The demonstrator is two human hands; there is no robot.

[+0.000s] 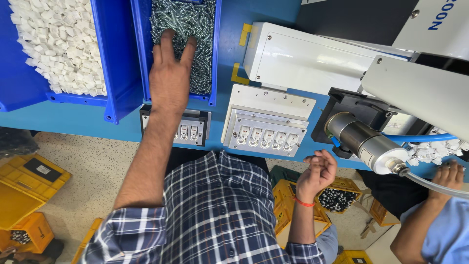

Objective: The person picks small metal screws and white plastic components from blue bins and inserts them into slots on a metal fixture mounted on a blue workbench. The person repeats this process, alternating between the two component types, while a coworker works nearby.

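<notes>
From the head camera, the left hand (168, 73) is reaching into a blue plastic bin (213, 54), fingers spread apart and pressing flat on a heap of small silver screws (188, 19) beneath and beyond the fingertips; whether any are pinched underneath is hard to tell. Left of that hand, a second blue bin (115, 58) is holding white blocky plastic pieces (58, 44). Just behind the wrist a dark fixture (193, 129) is sitting; right of it, a pale metal fixture (266, 122) is carrying a row of white parts. The right hand (317, 171) is hovering loosely curled, holding nothing, near a shiny steel cylinder (364, 142). Another person's hand (447, 176) is resting far right.
</notes>
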